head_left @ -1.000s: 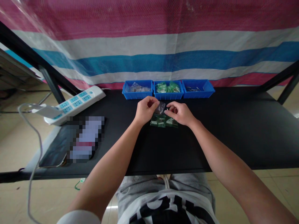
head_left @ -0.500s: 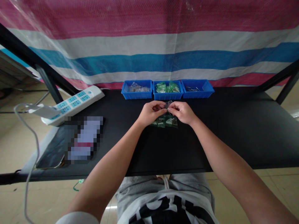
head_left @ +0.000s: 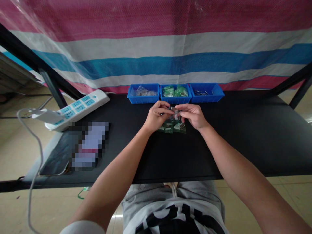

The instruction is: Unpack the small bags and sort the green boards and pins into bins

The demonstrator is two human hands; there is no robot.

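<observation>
Between my two hands is a small clear plastic bag (head_left: 175,113), held above the table. My left hand (head_left: 158,116) is closed on the bag's left side, with a thin metal piece showing by its fingers. My right hand (head_left: 193,115) pinches the bag's right side between thumb and fingers. What lies inside the bag is too small to make out. Just below the hands, a green-tinted bag (head_left: 179,126) with small metal and white parts rests on the black table (head_left: 180,156), beside a similar green bag (head_left: 166,127) partly covered by my left hand.
Along the back stand three blue bins: the left bin (head_left: 143,100) holds clear bags, the middle bin (head_left: 175,100) green bags, the right bin (head_left: 207,98) thin metal pieces. At left lie a white power strip (head_left: 80,112) with a plugged charger (head_left: 46,116), and a dark phone-like slab (head_left: 55,159).
The clear bag now shows more openly between my hands. My right hand's fingers have spread and shifted slightly right, and my left fingers have risen a little.
</observation>
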